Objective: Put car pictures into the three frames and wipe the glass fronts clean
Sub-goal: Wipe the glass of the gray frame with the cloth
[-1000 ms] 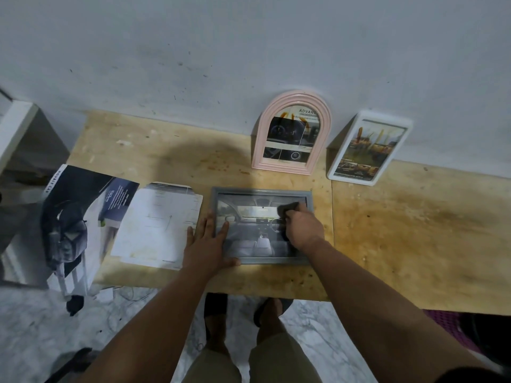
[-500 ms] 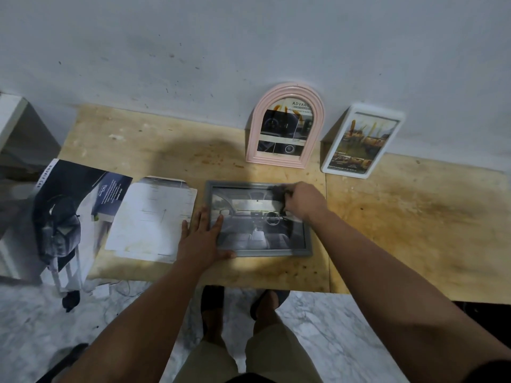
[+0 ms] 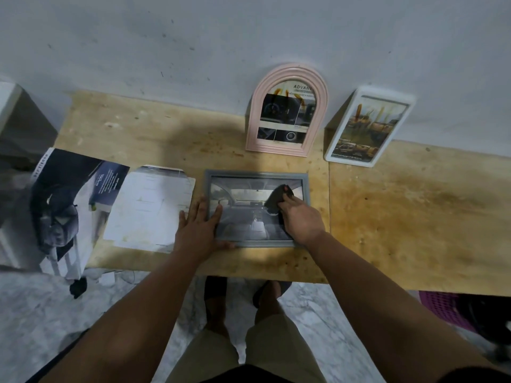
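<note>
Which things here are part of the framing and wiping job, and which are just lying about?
Job: grey frame, dark cloth, right hand, left hand, pink arched frame, white frame.
Lying about: car brochure, white sheet, purple basket.

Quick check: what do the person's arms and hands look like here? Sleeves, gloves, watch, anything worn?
Both forearms are bare up to the frame edge: no sleeves visible, no gloves, no watch or bands. The left hand and right hand show no rings or markings that can be made out. No cables or sensors on either arm.
</note>
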Motion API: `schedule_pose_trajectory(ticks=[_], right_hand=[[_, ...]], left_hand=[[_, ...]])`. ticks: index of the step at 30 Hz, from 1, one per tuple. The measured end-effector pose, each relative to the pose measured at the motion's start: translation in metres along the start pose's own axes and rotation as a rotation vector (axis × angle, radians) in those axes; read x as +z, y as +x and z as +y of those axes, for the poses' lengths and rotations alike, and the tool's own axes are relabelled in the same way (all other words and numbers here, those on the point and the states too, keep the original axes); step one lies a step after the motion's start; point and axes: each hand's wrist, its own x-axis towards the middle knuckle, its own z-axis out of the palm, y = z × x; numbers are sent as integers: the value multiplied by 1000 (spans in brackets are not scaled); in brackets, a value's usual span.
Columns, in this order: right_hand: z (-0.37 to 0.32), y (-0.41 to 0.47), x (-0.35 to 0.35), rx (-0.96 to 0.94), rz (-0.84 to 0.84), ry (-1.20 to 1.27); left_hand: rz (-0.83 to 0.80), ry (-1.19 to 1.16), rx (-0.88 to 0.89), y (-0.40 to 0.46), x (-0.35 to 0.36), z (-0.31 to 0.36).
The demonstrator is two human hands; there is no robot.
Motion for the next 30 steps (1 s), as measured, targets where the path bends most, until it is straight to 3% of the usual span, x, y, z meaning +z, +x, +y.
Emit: schedule_pose_trajectory(ticks=[7,10,14,16,19,21,25,30], right_hand=[[-9,-37,-1,-38,32,68],[-12,-44,-11,-18,-102,96],[0,-26,-47,148,-392,497],[9,-13,-65,227,-330,644],[19,11,-76,184,-50,419],[22,21,-69,124,35,237],[26,21,-33,31,-110,-15],[26,0,-15,69,-124,-20]], left_hand=[[2,-15,20,2,1,-4],[0,-21,22,2,1,-3],[17,-45,38,1,1,-3],[35,-49,50,1,1,-3],[50,-97,52,-1,-2,0],[61,-122,40,-3,-1,0],[78,-181,-12,-1,6,-4],[56,-165,-22,1,7,-5]])
